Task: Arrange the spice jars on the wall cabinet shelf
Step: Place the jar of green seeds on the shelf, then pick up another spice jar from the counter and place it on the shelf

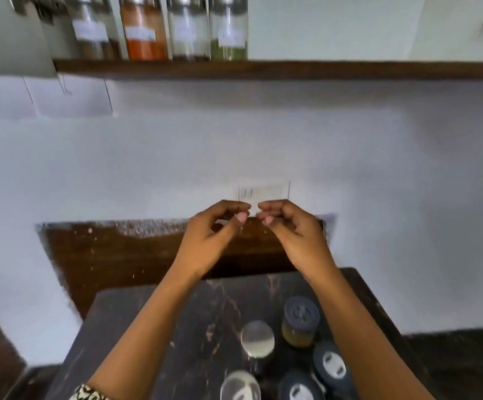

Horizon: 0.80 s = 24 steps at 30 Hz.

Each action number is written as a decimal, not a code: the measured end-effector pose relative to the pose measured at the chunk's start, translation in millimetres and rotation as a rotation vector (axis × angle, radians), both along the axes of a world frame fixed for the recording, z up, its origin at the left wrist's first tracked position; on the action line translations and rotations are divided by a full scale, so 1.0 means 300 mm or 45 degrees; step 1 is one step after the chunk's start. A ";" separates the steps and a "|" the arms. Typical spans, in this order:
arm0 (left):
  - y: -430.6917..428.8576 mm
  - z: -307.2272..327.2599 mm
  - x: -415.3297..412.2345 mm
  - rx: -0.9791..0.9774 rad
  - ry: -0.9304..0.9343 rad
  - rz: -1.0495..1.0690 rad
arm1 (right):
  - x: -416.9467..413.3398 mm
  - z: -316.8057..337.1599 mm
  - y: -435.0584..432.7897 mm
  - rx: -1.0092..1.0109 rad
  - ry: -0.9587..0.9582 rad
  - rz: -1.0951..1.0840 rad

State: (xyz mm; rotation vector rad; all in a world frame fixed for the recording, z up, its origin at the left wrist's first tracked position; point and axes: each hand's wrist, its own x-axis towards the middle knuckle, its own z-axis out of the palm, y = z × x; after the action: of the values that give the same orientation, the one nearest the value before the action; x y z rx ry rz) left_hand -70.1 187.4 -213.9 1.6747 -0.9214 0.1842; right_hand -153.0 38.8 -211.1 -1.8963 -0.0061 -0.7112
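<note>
The dark marble bench bears a yellow-filled jar. A steel-lidded jar stands just left of it, and three more jars crowd nearer the viewer. High above it, the wooden shelf carries four spice jars in a row.

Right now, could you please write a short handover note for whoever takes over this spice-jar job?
Left hand and right hand: fingers curled, fingertips almost meeting, holding no jar.
Done: four spice jars stand in a row at the left of the shelf.
Left: five jars wait on the counter; shelf room lies to the right.
</note>
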 end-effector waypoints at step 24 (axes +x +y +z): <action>0.063 -0.768 -0.100 1.022 0.342 -0.019 | -0.103 -0.765 0.066 -0.604 0.940 -0.194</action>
State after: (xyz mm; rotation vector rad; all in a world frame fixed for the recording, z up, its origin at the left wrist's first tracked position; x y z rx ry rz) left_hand -100.2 206.5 -444.3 2.3457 -0.8494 -0.4752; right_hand -183.8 58.7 -440.6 -2.5400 0.4753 -0.0640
